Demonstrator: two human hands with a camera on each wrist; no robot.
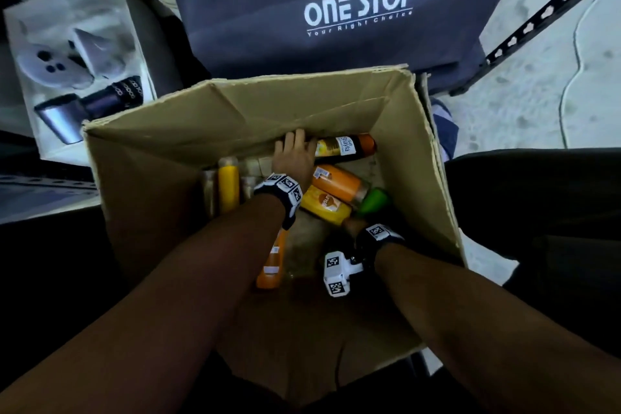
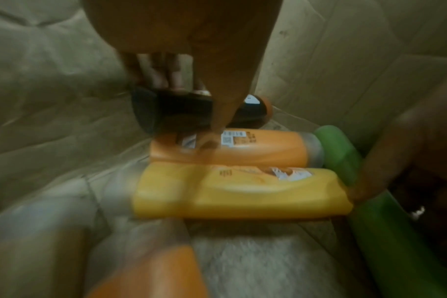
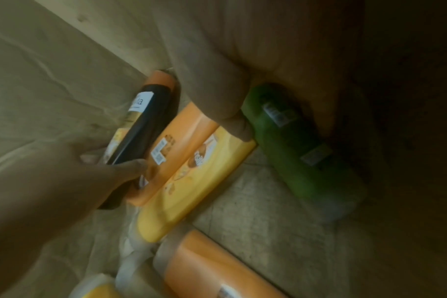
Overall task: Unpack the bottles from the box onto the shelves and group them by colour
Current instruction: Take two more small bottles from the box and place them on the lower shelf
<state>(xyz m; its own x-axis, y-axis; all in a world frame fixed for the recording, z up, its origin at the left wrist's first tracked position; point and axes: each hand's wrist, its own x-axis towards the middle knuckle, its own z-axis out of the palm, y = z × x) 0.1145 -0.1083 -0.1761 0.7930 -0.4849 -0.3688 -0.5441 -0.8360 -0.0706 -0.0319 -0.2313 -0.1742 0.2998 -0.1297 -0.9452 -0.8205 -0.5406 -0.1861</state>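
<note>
Inside the cardboard box [image 1: 416,131], where several bottles are still lying unpacked, the dark bottle [image 1: 349,146] is being clasped by the left hand [image 1: 294,158], the green bottle [image 3: 288,141] by the right hand [image 3: 217,80].

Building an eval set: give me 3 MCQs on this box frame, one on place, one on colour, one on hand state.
1. Where does the black bottle lie?
A. against the far wall of the cardboard box
B. on the floor outside it
C. upright on a shelf

2. What colour is the bottle by the right hand?
A. blue
B. green
C. white

3. What is the left hand doing?
A. hanging idle above the box
B. gripping the black bottle
C. pressing a box flap

Answers: 1 A, it lies on its side along the far wall in the head view. 2 B, both wrist views show it green. 3 B, the left wrist view shows fingers and thumb curled round it.
</note>
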